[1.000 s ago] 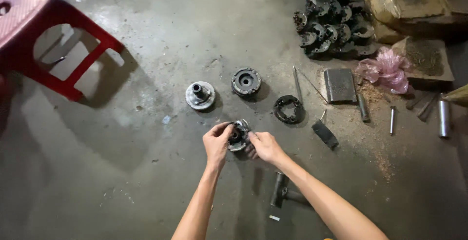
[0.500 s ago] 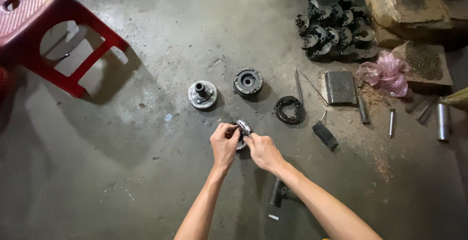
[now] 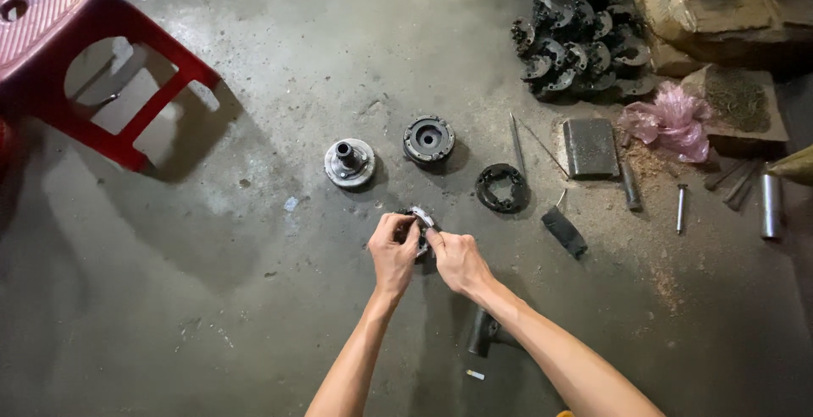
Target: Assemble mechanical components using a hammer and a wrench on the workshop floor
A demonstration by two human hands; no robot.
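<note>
A bare concrete floor is carrying everything here, and a red plastic stool is standing at its far left corner. Toward the far right corner a heap of dark metal parts is lying beside a cardboard box, with a crumpled pink bag and a flat grey block just in front of them and a few steel pins scattered toward the right edge. Near the middle of the floor a silver hub with a raised shaft, a dark round housing and a black toothed ring are sitting in a loose row, well apart from one another. Just on the near side of that row, the left hand and the right hand are closing together on a small round metal part, fingers curled and pinching it from both sides; most of it is hidden, and whether it is resting on the floor cannot be told. A dark cylindrical tool is lying under the right forearm. Judging by the grip, doing this well is calling for steady, even pressure from both sides, so that the piece is staying square and not twisting.
</note>
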